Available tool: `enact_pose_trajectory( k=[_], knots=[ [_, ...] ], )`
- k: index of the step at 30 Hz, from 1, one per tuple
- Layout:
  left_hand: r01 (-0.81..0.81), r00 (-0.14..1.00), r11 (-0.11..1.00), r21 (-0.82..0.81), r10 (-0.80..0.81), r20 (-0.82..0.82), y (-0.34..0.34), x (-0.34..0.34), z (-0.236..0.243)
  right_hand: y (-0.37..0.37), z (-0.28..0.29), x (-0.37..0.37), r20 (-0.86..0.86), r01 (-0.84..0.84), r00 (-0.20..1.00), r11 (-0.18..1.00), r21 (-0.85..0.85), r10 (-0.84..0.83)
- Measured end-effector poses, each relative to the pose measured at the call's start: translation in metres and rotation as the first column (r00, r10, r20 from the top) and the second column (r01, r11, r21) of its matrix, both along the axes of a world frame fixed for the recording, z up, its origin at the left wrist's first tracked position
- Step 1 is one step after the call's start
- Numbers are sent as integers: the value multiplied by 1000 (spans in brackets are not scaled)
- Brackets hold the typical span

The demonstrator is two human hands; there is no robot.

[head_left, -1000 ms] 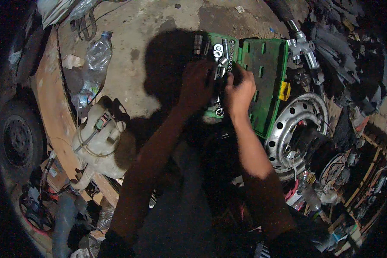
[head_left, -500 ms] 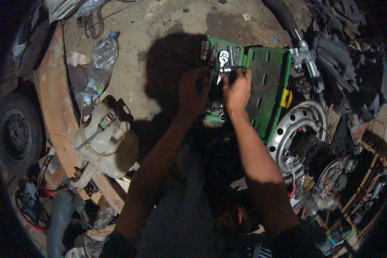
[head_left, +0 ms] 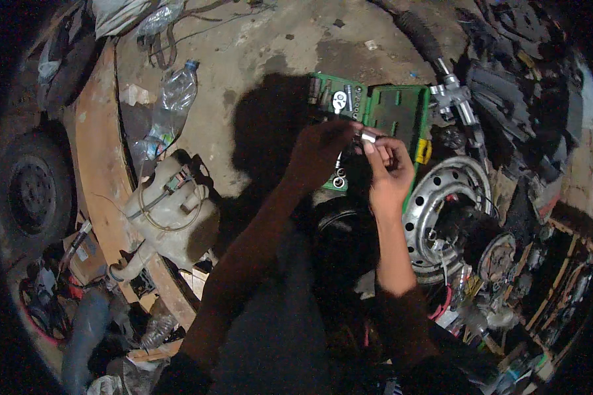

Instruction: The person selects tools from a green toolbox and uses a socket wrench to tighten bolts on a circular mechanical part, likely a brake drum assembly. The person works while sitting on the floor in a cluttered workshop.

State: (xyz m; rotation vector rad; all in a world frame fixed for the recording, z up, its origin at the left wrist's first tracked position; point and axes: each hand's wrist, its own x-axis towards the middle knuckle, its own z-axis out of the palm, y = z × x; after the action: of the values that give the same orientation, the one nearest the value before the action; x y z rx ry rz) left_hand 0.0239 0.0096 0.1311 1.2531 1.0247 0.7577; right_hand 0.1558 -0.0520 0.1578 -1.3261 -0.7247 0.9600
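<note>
Snugly, silvery socket (head_left: 368, 137) pinched by right fingers (head_left: 372, 157), left fingers (head_left: 341, 128) beside it, grip unclear.

Glossy metal: the small cylinder (head_left: 369, 137) and the ratchet (head_left: 339, 101). Matt plastic: the case (head_left: 383, 110). The wheel rim (head_left: 423, 226) is smooth metal, the bottle (head_left: 178, 92) shiny clear plastic, the plank (head_left: 97, 145) wood, the floor (head_left: 257, 46) rough.
</note>
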Motion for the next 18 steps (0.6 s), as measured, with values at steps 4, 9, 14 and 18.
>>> enact_pose_trajectory(
  k=[4, 9, 14, 18],
  knots=[
    [64, 997, 997, 50, -66, 49, -17, 1, 67, -27, 57, 10, -41, -20, 999, 985, 174, 27],
    [144, 989, 958, 247, -146, -10, -30, 7, 121, -57, 106, 21, -10, 13, 1000, 981, 192, -12],
    [60, 967, 929, 365, -144, 208, -46, 10, 126, -74, 138, 23, 31, 30, 999, 978, 207, -37],
    [72, 966, 946, 316, -145, 214, -55, 11, 141, -82, 143, 24, 32, 19, 999, 966, 259, -28]
  ],
)
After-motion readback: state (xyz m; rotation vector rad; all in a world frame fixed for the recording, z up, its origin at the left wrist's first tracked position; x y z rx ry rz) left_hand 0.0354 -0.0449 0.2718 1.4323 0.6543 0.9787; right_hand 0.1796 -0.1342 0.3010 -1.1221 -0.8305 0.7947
